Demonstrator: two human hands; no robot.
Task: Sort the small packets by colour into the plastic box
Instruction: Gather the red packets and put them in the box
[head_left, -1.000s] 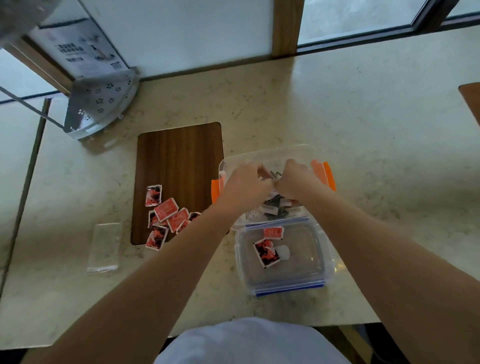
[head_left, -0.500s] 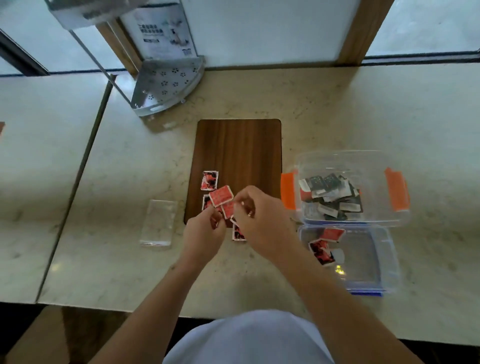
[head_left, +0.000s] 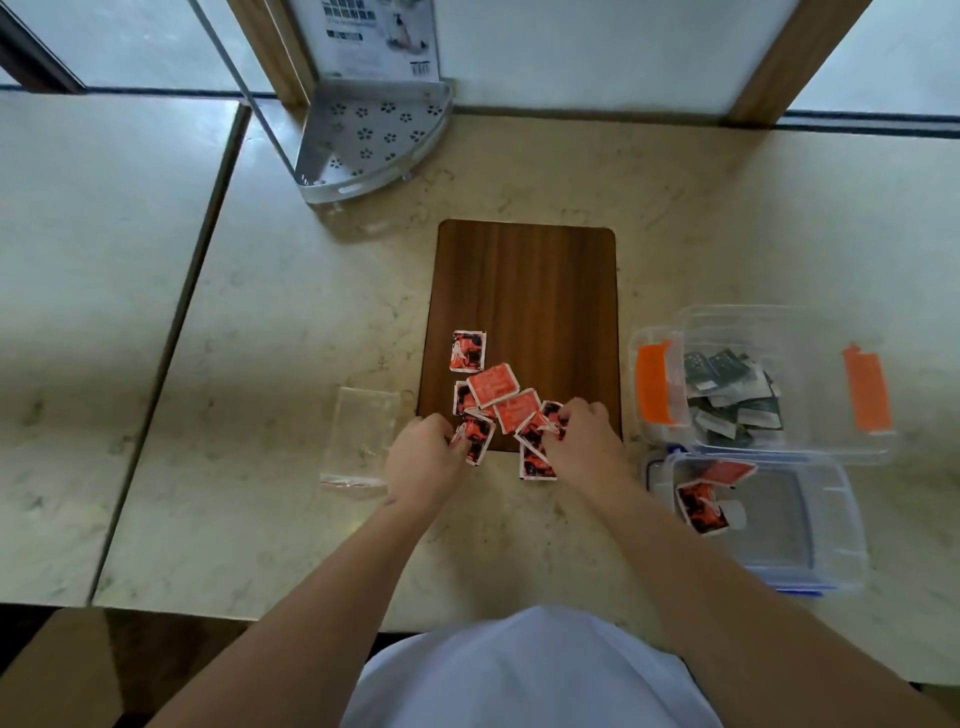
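Pale marble counter (head_left: 291, 322) carries our dark wooden board (head_left: 524, 301), where small red-and-black foil packets (head_left: 498, 397) lie heaped beside the clear plastic box (head_left: 779, 322); our left hand (head_left: 423, 460) and right hand (head_left: 589, 447) pinch their edges with narrowed fingers, since they look light, flat and slippery.

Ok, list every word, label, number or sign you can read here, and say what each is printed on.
Nothing can be read clearly.
Printed sheet behind the metal corner shelf: dark text blocks and a barcode-like mark, too small to read.
Red packets on the wooden board: white print, blurred.
Dark packets in the plastic box: pale labels, unreadable.
Red packets in the lid: blurred.
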